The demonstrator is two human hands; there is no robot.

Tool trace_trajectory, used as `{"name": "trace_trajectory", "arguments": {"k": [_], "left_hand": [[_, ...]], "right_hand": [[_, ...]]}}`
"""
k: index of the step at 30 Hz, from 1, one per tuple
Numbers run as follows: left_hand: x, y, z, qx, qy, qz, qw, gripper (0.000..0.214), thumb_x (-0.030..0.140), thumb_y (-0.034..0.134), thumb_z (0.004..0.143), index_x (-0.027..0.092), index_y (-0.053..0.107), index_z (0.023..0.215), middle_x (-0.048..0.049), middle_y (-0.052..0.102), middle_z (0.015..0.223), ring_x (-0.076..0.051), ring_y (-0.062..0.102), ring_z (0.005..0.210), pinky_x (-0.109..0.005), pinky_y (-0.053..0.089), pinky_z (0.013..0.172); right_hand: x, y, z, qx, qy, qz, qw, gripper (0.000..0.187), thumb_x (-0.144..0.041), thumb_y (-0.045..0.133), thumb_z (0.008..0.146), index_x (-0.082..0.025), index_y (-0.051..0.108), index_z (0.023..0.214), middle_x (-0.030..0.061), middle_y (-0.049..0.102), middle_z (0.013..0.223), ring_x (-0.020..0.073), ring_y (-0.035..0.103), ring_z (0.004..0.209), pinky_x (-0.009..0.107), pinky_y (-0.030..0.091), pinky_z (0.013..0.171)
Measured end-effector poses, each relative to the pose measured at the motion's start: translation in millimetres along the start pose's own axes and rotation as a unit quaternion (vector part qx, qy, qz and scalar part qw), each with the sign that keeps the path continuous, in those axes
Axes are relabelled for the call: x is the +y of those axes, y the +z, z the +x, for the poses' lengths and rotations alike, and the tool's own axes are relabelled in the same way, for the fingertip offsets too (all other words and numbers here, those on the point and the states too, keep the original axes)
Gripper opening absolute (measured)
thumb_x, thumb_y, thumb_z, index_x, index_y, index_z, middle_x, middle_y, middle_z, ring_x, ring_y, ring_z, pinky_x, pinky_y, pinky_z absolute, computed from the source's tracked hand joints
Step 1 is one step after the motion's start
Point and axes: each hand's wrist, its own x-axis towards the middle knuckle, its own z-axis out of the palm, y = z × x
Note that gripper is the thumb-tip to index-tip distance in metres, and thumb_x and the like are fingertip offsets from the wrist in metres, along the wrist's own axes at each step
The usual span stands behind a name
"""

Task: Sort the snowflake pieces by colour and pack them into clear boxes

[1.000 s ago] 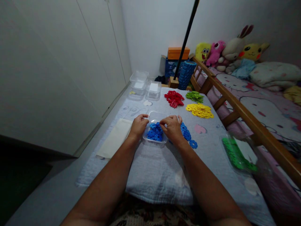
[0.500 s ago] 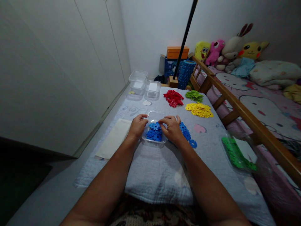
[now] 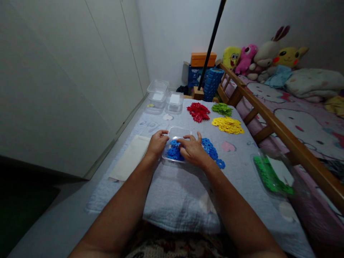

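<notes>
A clear plastic box (image 3: 179,131) stands on the grey quilted mat (image 3: 174,193) and holds several blue flower-shaped pieces (image 3: 172,152). My left hand (image 3: 157,143) grips the box's left rim with curled fingers. My right hand (image 3: 192,152) lies over the right side of the box, fingers bent down onto the blue pieces inside; whether it pinches one is hidden. More loose blue pieces (image 3: 212,152) lie on the mat just right of that hand.
Red (image 3: 199,111), light green (image 3: 222,109) and yellow (image 3: 228,125) piles lie farther back. Two empty clear boxes (image 3: 166,97) stand at the back left. A box of green pieces (image 3: 270,175) is at the right, beside a wooden bed rail (image 3: 279,134). A pale sheet (image 3: 130,157) lies left.
My right hand has slid left and down over the box, so the loose blue pieces beside it now show more. The left hand stays on the rim.
</notes>
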Motion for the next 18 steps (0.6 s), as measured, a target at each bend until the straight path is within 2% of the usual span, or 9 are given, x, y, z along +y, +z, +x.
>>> {"name": "trace_trajectory", "arguments": {"k": [4, 7, 9, 12, 14, 18], "left_hand": [[-0.1, 0.4, -0.9, -0.003, -0.006, -0.013, 1.000, 0.038, 0.027, 0.060, 0.061, 0.016, 0.067, 0.097, 0.0072, 0.048, 0.056, -0.010, 0.038, 0.047, -0.023, 0.032, 0.048], [-1.7, 0.5, -0.9, -0.002, -0.008, -0.018, 1.000, 0.039, 0.027, 0.060, 0.061, 0.016, 0.067, 0.098, 0.0069, 0.049, 0.056, -0.010, 0.039, 0.047, -0.023, 0.032, 0.048], [-2.5, 0.5, -0.8, -0.001, -0.011, -0.018, 1.000, 0.040, 0.027, 0.061, 0.062, 0.016, 0.068, 0.099, 0.0066, 0.050, 0.057, -0.010, 0.040, 0.047, -0.022, 0.032, 0.048], [-2.8, 0.3, -0.9, 0.002, -0.013, -0.014, 1.000, 0.039, 0.028, 0.061, 0.062, 0.016, 0.068, 0.098, 0.0066, 0.049, 0.056, -0.010, 0.040, 0.046, -0.022, 0.031, 0.047], [-2.8, 0.1, -0.9, 0.004, -0.013, -0.012, 1.000, 0.038, 0.028, 0.061, 0.062, 0.016, 0.068, 0.098, 0.0070, 0.048, 0.056, -0.010, 0.039, 0.046, -0.022, 0.030, 0.047], [-2.7, 0.1, -0.7, 0.004, -0.009, -0.015, 1.000, 0.038, 0.028, 0.061, 0.063, 0.016, 0.068, 0.099, 0.0081, 0.044, 0.053, -0.010, 0.035, 0.045, -0.022, 0.026, 0.046]], "right_hand": [[-0.1, 1.6, -1.4, 0.013, 0.004, 0.025, 1.000, 0.046, -0.019, 0.045, 0.088, -0.024, 0.067, 0.129, 0.0059, 0.074, 0.117, 0.0295, 0.046, 0.137, 0.067, -0.003, 0.121], [5.7, -0.3, -2.1, 0.067, 0.018, 0.052, 0.996, 0.039, -0.023, 0.047, 0.091, -0.024, 0.069, 0.124, 0.0072, 0.073, 0.121, 0.0291, 0.048, 0.135, 0.065, 0.001, 0.122], [16.0, -4.4, -2.6, 0.118, 0.038, 0.065, 0.990, 0.034, -0.025, 0.047, 0.092, -0.024, 0.071, 0.117, 0.0080, 0.073, 0.120, 0.0281, 0.053, 0.129, 0.061, 0.011, 0.122], [41.1, -11.7, -4.6, 0.184, 0.104, 0.047, 0.976, 0.033, -0.022, 0.046, 0.091, -0.021, 0.073, 0.111, 0.0104, 0.073, 0.117, 0.0281, 0.057, 0.117, 0.053, 0.031, 0.113], [60.6, -14.0, -7.6, 0.205, 0.166, 0.009, 0.965, 0.035, -0.019, 0.047, 0.088, -0.020, 0.073, 0.110, 0.0123, 0.072, 0.117, 0.0300, 0.057, 0.114, 0.050, 0.038, 0.105], [90.0, -8.0, -15.6, 0.180, 0.270, -0.075, 0.943, 0.034, -0.022, 0.053, 0.085, -0.020, 0.075, 0.111, 0.0162, 0.070, 0.115, 0.0335, 0.057, 0.110, 0.049, 0.043, 0.096]]}}
